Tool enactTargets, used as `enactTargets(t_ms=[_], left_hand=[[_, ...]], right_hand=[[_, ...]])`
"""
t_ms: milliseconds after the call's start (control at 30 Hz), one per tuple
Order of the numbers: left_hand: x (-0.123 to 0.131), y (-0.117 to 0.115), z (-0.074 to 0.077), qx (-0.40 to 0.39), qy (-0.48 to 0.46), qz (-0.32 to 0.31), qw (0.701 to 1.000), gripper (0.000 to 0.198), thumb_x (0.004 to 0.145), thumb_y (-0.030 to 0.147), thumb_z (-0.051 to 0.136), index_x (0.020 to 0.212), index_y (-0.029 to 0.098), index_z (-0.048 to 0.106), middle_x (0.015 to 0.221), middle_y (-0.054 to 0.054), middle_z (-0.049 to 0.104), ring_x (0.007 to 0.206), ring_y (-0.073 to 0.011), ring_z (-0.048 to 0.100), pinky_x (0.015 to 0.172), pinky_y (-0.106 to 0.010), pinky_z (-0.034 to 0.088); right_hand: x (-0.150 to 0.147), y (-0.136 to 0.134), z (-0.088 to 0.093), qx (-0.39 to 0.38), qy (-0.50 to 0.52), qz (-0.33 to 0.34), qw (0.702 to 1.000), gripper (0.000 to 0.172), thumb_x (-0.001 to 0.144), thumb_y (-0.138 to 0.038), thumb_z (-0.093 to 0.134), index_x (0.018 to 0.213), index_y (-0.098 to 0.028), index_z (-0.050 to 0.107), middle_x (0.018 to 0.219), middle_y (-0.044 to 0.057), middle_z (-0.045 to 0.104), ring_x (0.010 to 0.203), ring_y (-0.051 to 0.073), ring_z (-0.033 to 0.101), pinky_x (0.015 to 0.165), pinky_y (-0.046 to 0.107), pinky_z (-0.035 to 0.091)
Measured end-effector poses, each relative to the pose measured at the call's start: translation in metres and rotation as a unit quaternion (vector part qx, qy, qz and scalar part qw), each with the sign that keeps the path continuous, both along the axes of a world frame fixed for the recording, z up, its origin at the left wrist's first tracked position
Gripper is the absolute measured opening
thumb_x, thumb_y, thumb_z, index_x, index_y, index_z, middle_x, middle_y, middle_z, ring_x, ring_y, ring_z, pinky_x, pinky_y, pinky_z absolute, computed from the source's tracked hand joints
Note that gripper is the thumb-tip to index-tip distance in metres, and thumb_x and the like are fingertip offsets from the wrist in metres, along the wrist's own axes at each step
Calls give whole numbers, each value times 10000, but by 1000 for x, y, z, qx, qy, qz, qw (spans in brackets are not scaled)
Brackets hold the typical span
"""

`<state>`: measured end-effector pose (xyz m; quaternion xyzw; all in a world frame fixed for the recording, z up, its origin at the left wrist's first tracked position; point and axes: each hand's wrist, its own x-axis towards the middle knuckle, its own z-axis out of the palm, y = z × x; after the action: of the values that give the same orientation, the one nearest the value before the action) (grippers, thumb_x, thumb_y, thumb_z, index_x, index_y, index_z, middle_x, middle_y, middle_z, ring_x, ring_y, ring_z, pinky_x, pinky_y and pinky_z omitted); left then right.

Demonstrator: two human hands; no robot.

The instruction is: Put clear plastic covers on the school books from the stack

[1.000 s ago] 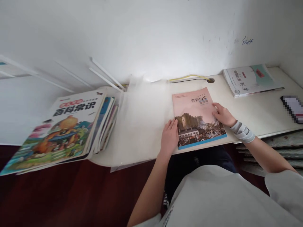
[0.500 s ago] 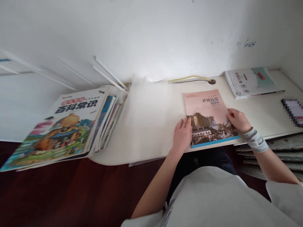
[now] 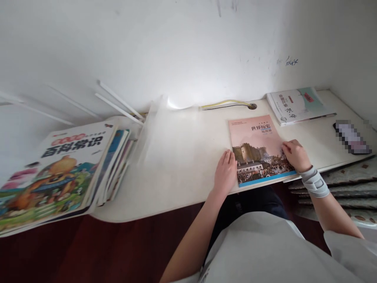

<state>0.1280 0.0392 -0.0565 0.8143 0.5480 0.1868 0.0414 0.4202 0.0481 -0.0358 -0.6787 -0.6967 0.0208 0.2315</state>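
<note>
A pink history book (image 3: 255,137) with a castle picture lies flat near the front edge of the white desk (image 3: 182,165). My left hand (image 3: 225,173) rests flat on the desk, fingers stretched, touching the book's left edge. My right hand (image 3: 296,154), with a grey wrist band, lies on the book's right edge, fingers curled at the cover's corner.
A stack of colourful picture books (image 3: 64,169) overhangs the desk's left end. A white workbook (image 3: 297,104) lies at the back right, a dark phone (image 3: 352,137) at the far right. A yellow cable (image 3: 226,103) runs along the wall. Folded patterned fabric (image 3: 338,184) sits below the desk's right side.
Book and both hands have shifted a little to the right on the desk together. The camera view has tilted down and leftward. Both hands keep the same hold on the book's edges.
</note>
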Motion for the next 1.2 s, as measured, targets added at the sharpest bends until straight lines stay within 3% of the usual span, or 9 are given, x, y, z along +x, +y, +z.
enactTargets(t_ms=[367, 500, 600, 667, 733, 800, 933, 1033, 1200], left_hand=[[6, -2, 3, 2, 17, 9, 1000, 444, 943, 216, 269, 1261, -4, 487, 1351, -243, 474, 1323, -291, 378, 1086, -435, 345], [14, -6, 19, 0, -20, 18, 1000, 417, 923, 188, 331, 1293, 46, 459, 1402, -238, 413, 1341, -323, 338, 1077, -518, 314], [33, -5, 39, -30, -125, -46, 991, 370, 921, 253, 400, 1235, 94, 514, 1353, -202, 478, 1288, -303, 408, 1056, -486, 339], [51, -1, 49, -117, -226, -106, 961, 342, 933, 350, 392, 1126, 141, 583, 1173, -140, 611, 1114, -245, 555, 966, -401, 434], [68, 5, 53, -219, -325, -125, 912, 397, 936, 448, 353, 1007, 166, 623, 959, -80, 667, 918, -200, 621, 852, -342, 486], [83, 10, 52, -292, -404, -119, 859, 462, 913, 524, 356, 921, 155, 633, 827, -55, 660, 822, -186, 623, 792, -321, 491], [97, 16, 46, -367, -503, -125, 773, 475, 833, 591, 474, 873, 141, 625, 779, -38, 641, 803, -179, 603, 780, -315, 472], [98, 17, 43, -397, -529, -129, 739, 471, 786, 596, 542, 872, 140, 620, 780, -33, 632, 816, -175, 593, 793, -318, 462], [95, 17, 41, -422, -551, -136, 708, 456, 741, 584, 603, 854, 142, 607, 804, -27, 621, 839, -173, 585, 826, -334, 450]], right_hand=[[-2, 2, 4, -22, 16, -10, 1000, 257, 836, -272, 446, 851, -155, 674, 951, 149, 599, 910, 255, 551, 889, 423, 437], [-5, -2, 16, -24, 192, 8, 981, 316, 849, -360, 482, 1011, -161, 668, 1063, 143, 635, 992, 256, 582, 854, 426, 489], [-12, -6, 28, -69, 386, 64, 918, 406, 859, -495, 486, 1100, -210, 647, 1116, 80, 660, 1052, 225, 594, 865, 397, 518], [-20, -9, 34, -90, 461, 82, 879, 454, 824, -546, 529, 1129, -228, 638, 1136, 53, 662, 1044, 212, 609, 888, 392, 521], [-29, -12, 36, -102, 489, 95, 861, 496, 792, -555, 571, 1170, -238, 618, 1177, 46, 645, 1022, 211, 624, 885, 390, 533], [-38, -15, 37, -114, 495, 111, 854, 526, 788, -542, 582, 1220, -242, 585, 1193, 48, 637, 990, 211, 640, 868, 390, 548], [-45, -20, 34, -109, 484, 113, 861, 528, 803, -505, 579, 1250, -223, 561, 1113, 62, 672, 883, 205, 673, 830, 385, 568], [-43, -20, 31, -95, 463, 121, 873, 503, 819, -489, 565, 1237, -209, 566, 1143, 74, 657, 950, 213, 658, 872, 379, 549], [-42, -21, 32, -81, 431, 126, 890, 489, 840, -498, 534, 1226, -200, 568, 1203, 81, 628, 1059, 222, 615, 946, 385, 502]])
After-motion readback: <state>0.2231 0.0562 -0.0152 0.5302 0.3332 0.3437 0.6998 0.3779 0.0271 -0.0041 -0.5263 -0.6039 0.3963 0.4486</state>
